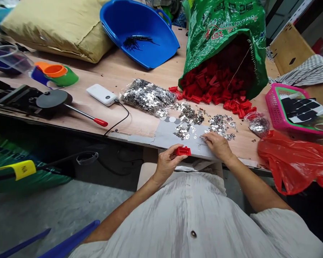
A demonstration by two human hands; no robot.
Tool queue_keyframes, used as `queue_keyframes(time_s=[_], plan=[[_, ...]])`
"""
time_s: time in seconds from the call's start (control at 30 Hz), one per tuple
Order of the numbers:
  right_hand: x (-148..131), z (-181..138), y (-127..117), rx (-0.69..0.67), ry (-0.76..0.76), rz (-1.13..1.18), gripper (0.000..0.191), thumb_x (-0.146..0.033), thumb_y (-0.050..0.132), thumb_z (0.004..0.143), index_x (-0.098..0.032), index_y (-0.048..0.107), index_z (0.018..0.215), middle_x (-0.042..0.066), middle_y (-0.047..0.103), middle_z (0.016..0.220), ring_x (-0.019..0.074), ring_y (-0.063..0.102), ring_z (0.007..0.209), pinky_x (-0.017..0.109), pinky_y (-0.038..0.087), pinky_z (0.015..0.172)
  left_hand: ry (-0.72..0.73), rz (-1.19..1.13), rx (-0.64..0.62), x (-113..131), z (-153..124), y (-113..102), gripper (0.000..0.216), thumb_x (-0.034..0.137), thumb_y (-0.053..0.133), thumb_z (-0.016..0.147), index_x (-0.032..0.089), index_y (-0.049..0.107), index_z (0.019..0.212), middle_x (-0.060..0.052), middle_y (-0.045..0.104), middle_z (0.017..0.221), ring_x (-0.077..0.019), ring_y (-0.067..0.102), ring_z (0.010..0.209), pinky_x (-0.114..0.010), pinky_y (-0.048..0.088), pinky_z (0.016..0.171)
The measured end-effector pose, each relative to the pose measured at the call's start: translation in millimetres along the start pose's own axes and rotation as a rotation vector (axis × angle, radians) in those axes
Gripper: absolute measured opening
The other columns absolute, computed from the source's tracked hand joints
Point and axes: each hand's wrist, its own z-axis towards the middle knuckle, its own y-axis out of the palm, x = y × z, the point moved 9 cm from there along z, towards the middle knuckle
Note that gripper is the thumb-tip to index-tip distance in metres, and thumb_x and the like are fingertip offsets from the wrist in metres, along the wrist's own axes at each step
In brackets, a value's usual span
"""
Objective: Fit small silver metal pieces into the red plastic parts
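Note:
My left hand (167, 160) pinches a small red plastic housing (183, 151) by its left end, just off the table's front edge; its open hollow side faces up. To the right, my right hand (218, 145) rests at the grey mat (164, 134) with thumb and forefinger closed together. A small metal piece seems to be at those fingertips, too small to make out well. Beyond the hands lie one loose pile of silvery metal pieces (187, 114) and a second pile of metal pieces (222, 125), the latter right behind my right hand.
A green woven sack (226, 21) spills red housings (212, 82). Left of it are a clear bag of metal pieces (148, 95), a white power bank (101, 94), a hand press (55, 98) and a blue basin (161, 43). A pink basket (274, 107) and red plastic bag (298, 161) stand right.

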Motion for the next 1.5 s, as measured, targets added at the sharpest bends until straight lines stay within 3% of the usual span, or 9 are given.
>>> queue_keyframes(time_s=[0.3, 0.5, 0.7, 0.9, 1.1, 1.37, 1.5], plan=[[6, 15, 3, -0.031, 0.079, 0.018, 0.015, -0.027, 0.056, 0.092, -0.024, 0.069, 0.098, 0.003, 0.07, 0.103, 0.0202, 0.064, 0.093, 0.031, 0.047, 0.077, 0.027, 0.031, 0.019, 8, 1, 0, 0.044, 0.034, 0.08, 0.07, 0.018, 0.069, 0.11, -0.006, 0.075, 0.098, -0.0197, 0.072, 0.086, -0.031, 0.058, 0.087], [7, 16, 3, -0.029, 0.086, 0.074, 0.021, -0.025, 0.058, 0.091, -0.024, 0.066, 0.11, 0.006, 0.068, 0.112, 0.0223, 0.062, 0.1, 0.034, 0.046, 0.083, 0.054, 0.054, 0.047, 12, 1, -5, 0.043, 0.034, 0.08, 0.07, 0.019, 0.07, 0.109, -0.006, 0.075, 0.099, -0.0203, 0.072, 0.087, -0.033, 0.058, 0.088], [10, 17, 2, -0.019, 0.1, 0.05, 0.015, -0.026, 0.054, 0.092, -0.023, 0.068, 0.095, 0.005, 0.069, 0.102, 0.0211, 0.062, 0.092, 0.031, 0.045, 0.076, 0.144, 0.169, 0.058, 27, 1, -1, 0.04, 0.035, 0.078, 0.073, 0.02, 0.07, 0.109, -0.007, 0.074, 0.103, -0.0201, 0.072, 0.088, -0.031, 0.058, 0.085], [-29, 7, -19, 0.019, 0.018, 0.345, 0.014, -0.026, 0.053, 0.092, -0.022, 0.065, 0.098, 0.003, 0.071, 0.092, 0.0168, 0.063, 0.076, 0.028, 0.045, 0.071, 0.431, 0.457, 0.094, 65, -5, 3, 0.029, 0.031, 0.072, 0.08, 0.022, 0.068, 0.108, -0.006, 0.074, 0.1, -0.0179, 0.068, 0.089, -0.029, 0.053, 0.084], [-76, -6, -30, 0.008, -0.121, 0.509, 0.012, -0.029, 0.054, 0.093, -0.023, 0.065, 0.092, 0.004, 0.068, 0.084, 0.017, 0.062, 0.074, 0.028, 0.047, 0.07, 0.475, 0.579, 0.085, 71, -7, 9, 0.029, 0.03, 0.068, 0.083, 0.023, 0.067, 0.111, -0.005, 0.073, 0.097, -0.0172, 0.067, 0.085, -0.028, 0.053, 0.082], [-83, -10, -15, -0.047, -0.206, 0.56, 0.017, -0.028, 0.048, 0.095, -0.024, 0.064, 0.096, 0.006, 0.067, 0.089, 0.0194, 0.062, 0.084, 0.034, 0.05, 0.077, 0.49, 0.569, 0.093, 75, -10, 12, 0.029, 0.027, 0.068, 0.083, 0.024, 0.067, 0.112, -0.004, 0.074, 0.098, -0.0182, 0.068, 0.087, -0.03, 0.054, 0.083], [-84, -12, -19, 0.015, -0.212, 0.593, 0.017, -0.028, 0.048, 0.096, -0.025, 0.065, 0.095, 0.006, 0.067, 0.09, 0.0193, 0.062, 0.086, 0.034, 0.051, 0.078, 0.502, 0.545, 0.1, 77, -12, 12, 0.029, 0.027, 0.07, 0.082, 0.024, 0.068, 0.11, -0.004, 0.075, 0.098, -0.0185, 0.069, 0.088, -0.03, 0.054, 0.083]])
